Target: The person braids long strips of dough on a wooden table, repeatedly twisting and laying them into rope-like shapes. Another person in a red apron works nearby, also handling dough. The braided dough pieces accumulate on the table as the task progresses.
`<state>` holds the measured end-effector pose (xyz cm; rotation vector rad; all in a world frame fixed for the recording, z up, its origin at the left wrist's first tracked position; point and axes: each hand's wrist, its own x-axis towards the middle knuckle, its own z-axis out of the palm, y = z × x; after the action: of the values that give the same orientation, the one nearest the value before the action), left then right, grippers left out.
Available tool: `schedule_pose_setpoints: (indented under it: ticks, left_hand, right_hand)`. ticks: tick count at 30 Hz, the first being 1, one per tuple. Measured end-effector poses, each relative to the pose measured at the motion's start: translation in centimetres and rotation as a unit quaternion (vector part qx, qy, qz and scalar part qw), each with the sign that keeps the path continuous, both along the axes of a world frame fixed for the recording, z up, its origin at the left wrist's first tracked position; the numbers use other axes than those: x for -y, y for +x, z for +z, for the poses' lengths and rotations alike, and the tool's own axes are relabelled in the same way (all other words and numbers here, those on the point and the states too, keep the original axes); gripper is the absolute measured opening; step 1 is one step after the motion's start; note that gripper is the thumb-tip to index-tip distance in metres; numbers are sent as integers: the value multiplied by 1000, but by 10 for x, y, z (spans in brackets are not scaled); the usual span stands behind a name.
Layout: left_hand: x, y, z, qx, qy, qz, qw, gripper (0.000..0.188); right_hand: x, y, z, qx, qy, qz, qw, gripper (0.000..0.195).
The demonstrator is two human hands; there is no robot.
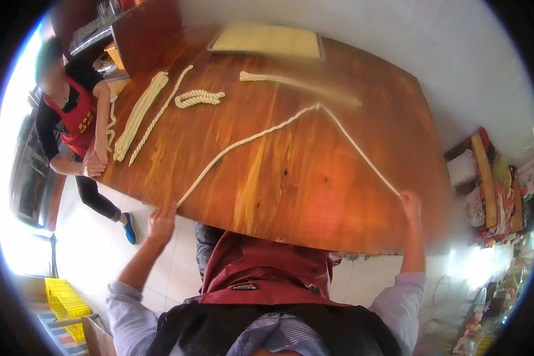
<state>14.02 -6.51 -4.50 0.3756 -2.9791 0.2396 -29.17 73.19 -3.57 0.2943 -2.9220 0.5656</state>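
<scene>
A long, thin dough rope point(238, 143) runs between my hands in a wide peak, its bend farthest from me on the wooden table point(289, 196). My left hand point(162, 223) grips one end at the near left edge of the table. The other end is in my right hand point(410, 207), over the right side of the tabletop. At the bend the rope looks slightly twisted or knotted. Beyond it lies a thicker dough strip point(293, 82), blurred towards its right end.
On the left lie a bundle of dough strands point(141, 116), a straight twisted rope point(162, 113) and a coiled twist point(199, 98). A tray of dough point(267, 40) stands at the back. Another person point(78, 111) in a red apron rests both hands by the left edge. Yellow crates point(66, 307) sit lower left.
</scene>
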Motion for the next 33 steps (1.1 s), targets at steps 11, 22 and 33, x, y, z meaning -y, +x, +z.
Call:
schedule_pose_setpoints:
  ticks: [11,22,33]
  left_hand:
    - [357,88,76,-127,-48,258,957,16]
    - [49,-83,100,-287,-25,-148,946,32]
    - [12,-39,29,-74,12,-295,953,43]
  right_hand:
    - [-125,57,-35,31,-272,-163,948,33]
    - [-233,-23,222,-124,-6,-229,966,34]
    - [198,8,369,-64,-479,380,789,32]
